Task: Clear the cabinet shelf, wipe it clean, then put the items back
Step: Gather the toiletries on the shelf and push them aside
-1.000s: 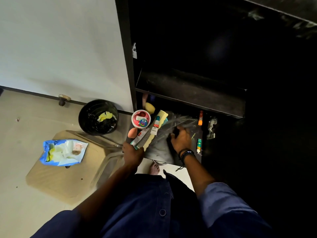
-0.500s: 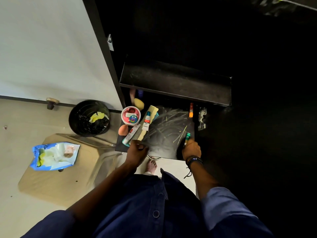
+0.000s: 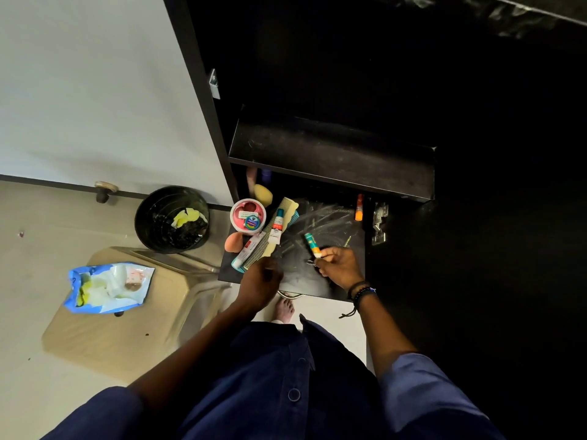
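The tube (image 3: 311, 244), which lay flat on the right part of the shelf (image 3: 333, 223) 1 s ago, is now pinched at its lower end by the right hand (image 3: 340, 268) and is held raised just above the streaked surface. The grip of the left hand (image 3: 260, 282) cannot be told: its fingers are curled and blurred at the front edge, just beside the comb (image 3: 259, 249). The comb, the jar (image 3: 247, 215) and 1 orange stick (image 3: 359, 208) are still on the shelf, so clearing is judged unfinished. A wipes pack (image 3: 108, 287) is seen well apart, near the bin (image 3: 171, 217).
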`<move>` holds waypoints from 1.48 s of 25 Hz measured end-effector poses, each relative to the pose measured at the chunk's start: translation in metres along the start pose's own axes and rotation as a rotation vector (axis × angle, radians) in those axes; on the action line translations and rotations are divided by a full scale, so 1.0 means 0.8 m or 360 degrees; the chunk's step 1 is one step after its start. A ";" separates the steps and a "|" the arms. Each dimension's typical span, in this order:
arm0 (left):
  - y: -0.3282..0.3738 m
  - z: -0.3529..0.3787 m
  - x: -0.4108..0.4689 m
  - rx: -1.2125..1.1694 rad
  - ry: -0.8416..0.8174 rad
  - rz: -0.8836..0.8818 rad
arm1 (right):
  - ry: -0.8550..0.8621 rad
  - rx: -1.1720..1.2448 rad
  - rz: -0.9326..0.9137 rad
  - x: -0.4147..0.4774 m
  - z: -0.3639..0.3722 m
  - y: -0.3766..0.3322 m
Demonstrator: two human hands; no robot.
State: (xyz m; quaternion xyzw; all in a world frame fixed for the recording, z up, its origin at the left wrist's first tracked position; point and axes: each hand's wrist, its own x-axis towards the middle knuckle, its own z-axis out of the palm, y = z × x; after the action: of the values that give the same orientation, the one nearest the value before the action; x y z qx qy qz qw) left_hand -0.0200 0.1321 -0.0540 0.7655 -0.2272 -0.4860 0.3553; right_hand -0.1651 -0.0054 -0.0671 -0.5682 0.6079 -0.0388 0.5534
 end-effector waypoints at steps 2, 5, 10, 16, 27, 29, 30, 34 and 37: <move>0.012 -0.004 -0.001 -0.0051 0.0072 0.0021 | -0.0238 0.0024 -0.0075 -0.005 0.007 -0.020; 0.027 -0.010 -0.004 -0.0363 0.0107 0.0037 | -0.0503 -0.0050 -0.0237 -0.015 0.013 -0.048; 0.035 -0.023 0.003 -0.0858 0.0158 -0.0272 | -0.0580 0.0228 -0.0242 -0.019 0.031 -0.058; 0.023 -0.021 -0.006 -0.0996 0.0204 -0.0415 | -0.0469 0.0758 -0.0031 -0.022 0.076 -0.056; 0.005 -0.040 0.008 -0.1061 0.0299 -0.0540 | -0.0236 0.0218 -0.0155 -0.002 0.113 -0.058; 0.004 -0.037 0.011 -0.1033 0.0291 -0.0495 | 0.0090 0.0191 -0.0180 0.009 0.094 -0.044; 0.003 -0.034 0.012 -0.1039 0.0305 -0.0498 | 0.0278 0.0139 -0.0200 0.015 0.082 -0.037; -0.002 -0.023 0.016 -0.1028 0.0412 -0.0628 | 0.0673 -0.0364 -0.0212 0.033 0.017 -0.035; -0.001 -0.020 0.022 -0.0945 0.0446 -0.0720 | 0.0650 -0.0629 -0.0205 0.054 -0.019 -0.040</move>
State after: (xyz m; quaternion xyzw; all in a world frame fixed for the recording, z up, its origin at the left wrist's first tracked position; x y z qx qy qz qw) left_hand 0.0017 0.1254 -0.0609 0.7190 0.1481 -0.4874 0.4727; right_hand -0.1441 -0.0574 -0.0664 -0.6828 0.6652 -0.0683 0.2944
